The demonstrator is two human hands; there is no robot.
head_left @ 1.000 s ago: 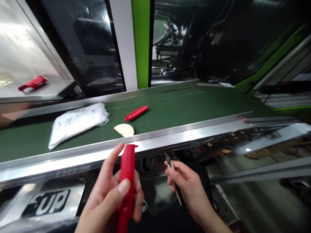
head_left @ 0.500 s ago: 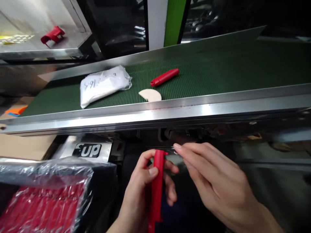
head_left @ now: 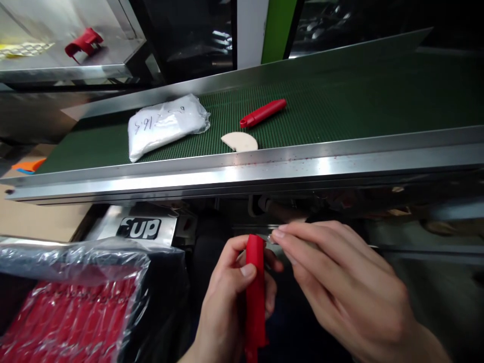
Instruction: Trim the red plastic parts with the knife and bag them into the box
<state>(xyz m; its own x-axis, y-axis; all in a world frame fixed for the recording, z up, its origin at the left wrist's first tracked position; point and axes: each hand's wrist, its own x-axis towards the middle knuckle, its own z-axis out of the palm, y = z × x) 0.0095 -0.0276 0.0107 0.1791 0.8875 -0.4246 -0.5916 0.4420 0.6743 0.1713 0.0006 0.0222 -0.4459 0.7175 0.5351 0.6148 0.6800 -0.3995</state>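
My left hand (head_left: 229, 287) is closed round a long red plastic piece (head_left: 256, 292), which stands roughly upright with its top end level with my fingertips. The thumb presses on its face and the other fingers curl behind it. Just right of the top end, my right hand (head_left: 344, 282) pinches a small shiny piece (head_left: 270, 239), mostly hidden by the fingertips; its kind cannot be made out. A similar red plastic piece (head_left: 263, 113) with a hole at one end lies on the green conveyor belt (head_left: 321, 111).
A white plastic-wrapped packet (head_left: 166, 126) with handwriting and a cream half-round piece (head_left: 240, 141) lie on the belt. Its metal rail (head_left: 280, 164) runs across in front of me. At lower left, a plastic-lined box (head_left: 138, 267) holds several red pieces. A red clip-shaped part (head_left: 83, 44) sits on a metal surface.
The view has shifted slightly. My left hand has turned the red piece and moved a little right; the small shiny piece in my right fingertips is now closer to its top end.
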